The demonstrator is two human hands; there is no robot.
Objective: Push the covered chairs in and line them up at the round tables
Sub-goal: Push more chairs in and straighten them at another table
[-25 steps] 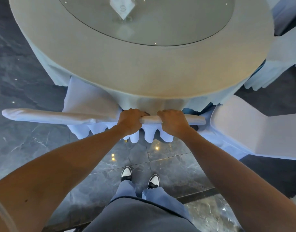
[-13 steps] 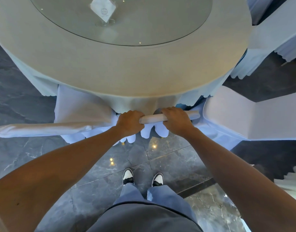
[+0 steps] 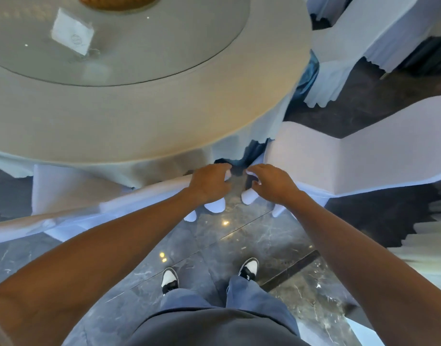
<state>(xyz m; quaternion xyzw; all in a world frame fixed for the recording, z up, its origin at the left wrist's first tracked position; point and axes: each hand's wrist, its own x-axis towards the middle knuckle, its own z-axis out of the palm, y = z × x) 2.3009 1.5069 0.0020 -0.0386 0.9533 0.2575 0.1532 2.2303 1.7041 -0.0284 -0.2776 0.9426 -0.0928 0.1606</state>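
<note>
A round table point(image 3: 164, 126) with a beige cloth fills the upper left. In front of me a white-covered chair point(image 3: 64, 191) is tucked under its edge, and the top of its back point(image 3: 119, 203) runs from the left edge to my left hand point(image 3: 209, 183). That hand lies over the right end of the chair back with loosely curled fingers. My right hand point(image 3: 271, 183) hovers beside it over the gap between chairs, fingers loosely curled and holding nothing. A second covered chair point(image 3: 339, 158) stands to the right, angled to the table.
A glass turntable point(image 3: 152, 51) with a white card point(image 3: 72, 36) sits on the table. More covered chairs point(image 3: 359, 41) stand at the upper right, and white fabric point(image 3: 429, 245) shows at the right edge. I stand on dark marble floor point(image 3: 251, 240).
Both hands gripped the top of the chair back before; now they have let go and the right hand is clear of it. The view has shifted right along the table.
</note>
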